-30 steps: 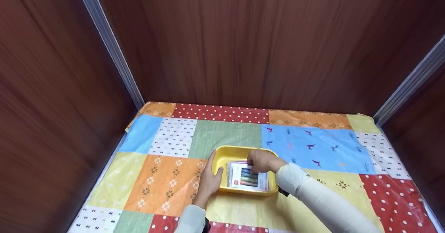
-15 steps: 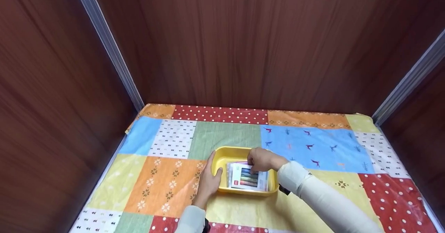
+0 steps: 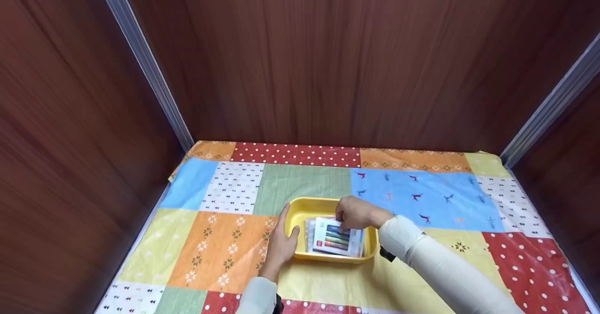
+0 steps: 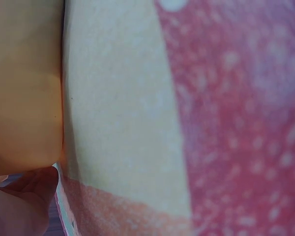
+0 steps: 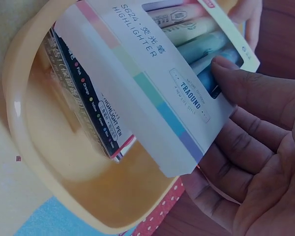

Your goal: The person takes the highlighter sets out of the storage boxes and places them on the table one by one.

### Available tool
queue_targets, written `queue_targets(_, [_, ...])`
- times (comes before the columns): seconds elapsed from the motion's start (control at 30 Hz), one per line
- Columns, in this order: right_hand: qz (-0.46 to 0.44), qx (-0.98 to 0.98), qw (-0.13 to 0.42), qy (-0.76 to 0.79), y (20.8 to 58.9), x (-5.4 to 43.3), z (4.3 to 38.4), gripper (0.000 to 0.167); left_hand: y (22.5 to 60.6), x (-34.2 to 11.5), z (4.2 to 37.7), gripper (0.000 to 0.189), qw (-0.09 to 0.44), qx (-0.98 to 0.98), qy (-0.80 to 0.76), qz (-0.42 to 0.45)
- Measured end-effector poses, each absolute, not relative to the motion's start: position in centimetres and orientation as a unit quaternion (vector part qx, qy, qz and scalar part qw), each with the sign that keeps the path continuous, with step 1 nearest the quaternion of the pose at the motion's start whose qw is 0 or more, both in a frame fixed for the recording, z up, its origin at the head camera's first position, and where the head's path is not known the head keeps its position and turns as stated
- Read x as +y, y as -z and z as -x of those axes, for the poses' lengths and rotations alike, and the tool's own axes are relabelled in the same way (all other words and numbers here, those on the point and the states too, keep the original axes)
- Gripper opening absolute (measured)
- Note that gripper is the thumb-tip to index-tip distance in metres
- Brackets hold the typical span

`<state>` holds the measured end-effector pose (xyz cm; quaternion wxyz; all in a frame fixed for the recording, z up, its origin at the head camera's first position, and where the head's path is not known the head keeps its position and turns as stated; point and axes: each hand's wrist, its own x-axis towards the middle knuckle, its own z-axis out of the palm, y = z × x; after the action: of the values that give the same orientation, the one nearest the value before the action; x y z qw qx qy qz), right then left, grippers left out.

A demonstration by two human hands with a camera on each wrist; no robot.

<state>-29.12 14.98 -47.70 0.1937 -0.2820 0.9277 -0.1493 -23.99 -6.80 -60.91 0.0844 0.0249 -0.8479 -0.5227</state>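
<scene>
A yellow plastic bin stands on the patchwork cloth in the head view. My left hand grips its left wall, thumb inside the rim and fingers outside. With thumb in front and fingers behind, my right hand holds a white box of highlighters by one edge. Coloured pens show through the box's window. In the head view this hand is over the bin's right side, and the box tilts above the other packs. A dark-labelled highlighter pack lies in the bin beneath it, partly covered.
The patchwork cloth covers the table around the bin. A brown wood-grain panel rises behind it, with similar panels at left and right joined by grey metal corner strips.
My right hand has shifted slightly right and raised the highlighter box, which now sits more tilted and apart from the packs below. My left hand has stayed on the bin.
</scene>
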Motion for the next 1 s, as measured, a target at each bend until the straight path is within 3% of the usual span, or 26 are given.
queue_targets(1.0, [0.269, 0.928, 0.168, 0.196, 45.7, 17.8, 29.0, 0.01, 60.8, -6.9, 23.8, 0.069, 0.08, -0.85, 0.521, -0.023])
